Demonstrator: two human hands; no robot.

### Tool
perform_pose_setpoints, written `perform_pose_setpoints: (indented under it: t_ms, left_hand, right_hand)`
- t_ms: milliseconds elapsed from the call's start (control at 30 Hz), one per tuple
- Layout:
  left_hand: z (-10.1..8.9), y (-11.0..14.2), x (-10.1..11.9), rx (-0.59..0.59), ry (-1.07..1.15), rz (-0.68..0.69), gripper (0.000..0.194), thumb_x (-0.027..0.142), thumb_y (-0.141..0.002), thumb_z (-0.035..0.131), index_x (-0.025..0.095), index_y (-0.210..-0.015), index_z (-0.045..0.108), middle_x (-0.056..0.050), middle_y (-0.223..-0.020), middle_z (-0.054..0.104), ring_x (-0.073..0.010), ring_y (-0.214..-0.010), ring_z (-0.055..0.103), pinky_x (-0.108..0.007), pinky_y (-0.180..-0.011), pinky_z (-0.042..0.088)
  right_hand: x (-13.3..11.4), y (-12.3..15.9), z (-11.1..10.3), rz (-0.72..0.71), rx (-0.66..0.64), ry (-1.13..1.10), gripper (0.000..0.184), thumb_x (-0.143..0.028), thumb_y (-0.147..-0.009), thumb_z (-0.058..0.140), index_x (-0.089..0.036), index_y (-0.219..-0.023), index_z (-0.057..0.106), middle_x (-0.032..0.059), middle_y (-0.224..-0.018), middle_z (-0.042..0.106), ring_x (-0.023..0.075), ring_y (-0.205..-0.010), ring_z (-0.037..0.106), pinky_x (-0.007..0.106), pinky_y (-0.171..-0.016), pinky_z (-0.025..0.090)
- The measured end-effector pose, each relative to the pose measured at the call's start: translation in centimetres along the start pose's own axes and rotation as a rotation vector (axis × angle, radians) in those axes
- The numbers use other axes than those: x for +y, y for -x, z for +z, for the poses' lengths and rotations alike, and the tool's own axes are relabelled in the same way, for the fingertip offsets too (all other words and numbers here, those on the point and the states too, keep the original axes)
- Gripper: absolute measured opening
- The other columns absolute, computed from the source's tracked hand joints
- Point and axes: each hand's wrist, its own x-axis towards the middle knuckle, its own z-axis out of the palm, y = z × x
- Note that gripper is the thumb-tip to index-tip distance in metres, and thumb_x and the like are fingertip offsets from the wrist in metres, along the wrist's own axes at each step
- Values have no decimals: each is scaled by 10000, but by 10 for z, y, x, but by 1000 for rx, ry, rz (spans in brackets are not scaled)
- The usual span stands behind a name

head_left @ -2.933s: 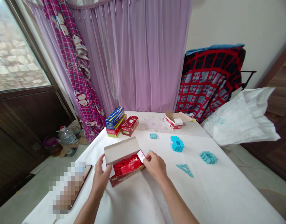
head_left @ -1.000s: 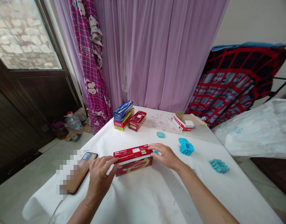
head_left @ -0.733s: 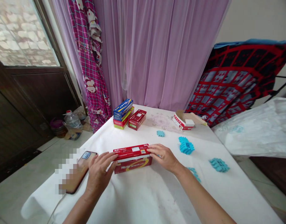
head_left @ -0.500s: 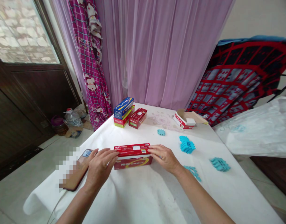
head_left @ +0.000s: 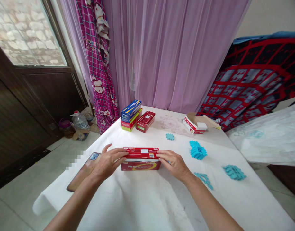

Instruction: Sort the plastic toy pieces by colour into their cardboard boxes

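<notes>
While gripping 1 red box (head_left: 140, 165) w/ L hand (head_left: 109, 161) & R hand (head_left: 174, 163), part-hiding 1 phone (head_left: 84, 170). Facing 4 other boxes (head_left: 145, 122).

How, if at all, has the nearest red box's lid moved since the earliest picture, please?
Yes: the lid, then raised, has swung down and nearer, away from the stationary blue box.

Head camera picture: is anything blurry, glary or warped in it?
Head view: the window looks pale and bright; soft shadow lies on the white tablecloth by the nearest red box, whose small print is blurred. Also head view: the patterned cloth seems stretched towards the right edge, and blocky pixels edge the phone.
</notes>
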Motion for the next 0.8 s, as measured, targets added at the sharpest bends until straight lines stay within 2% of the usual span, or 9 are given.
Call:
perform_pose_setpoints:
  t_ms: [233, 533, 667, 800]
  left_hand:
    - [-4, -10, -2, -30, -24, 67, 289, 405, -947, 465, 350, -1067, 722, -6, -1083, 759, -176, -999, 702, -511, -1205, 157]
    - [5, -15, -4, 16, -80, 143, 349, 347, -990, 382, 281, -947, 722, 8, -946, 771, -136, -860, 707, -483, -1196, 201]
    - [2, -11, -7, 4, -78, 183, 322, 401, -986, 413, 280, -1148, 663, -21, -1132, 743, -155, -1017, 690, -479, -1204, 177]
    - [-5, -4, -16, -46, -85, 227, 467, 522, -904, 546, 296, -1311, 566, -47, -1275, 682, -201, -1190, 624, -491, -1214, 139]
  right_hand:
    - [0, -1, 3, 10, 30, 7, 279, -230, -943, 506, -272, -1078, 746, 59, -1092, 748, 193, -994, 701, 354, -904, 577]
    - [-1, -3, 4, -56, 83, 33, 270, -188, -940, 506, -250, -1053, 743, 64, -1040, 759, 187, -934, 717, 336, -849, 601]
    - [-4, 0, 4, -80, 120, 58, 275, -174, -943, 500, -248, -1071, 732, 63, -1049, 754, 185, -935, 718, 328, -837, 608]
    - [-6, 2, 5, -95, 126, 67, 271, -168, -939, 509, -248, -1085, 724, 68, -1076, 746, 189, -951, 714, 334, -840, 611]
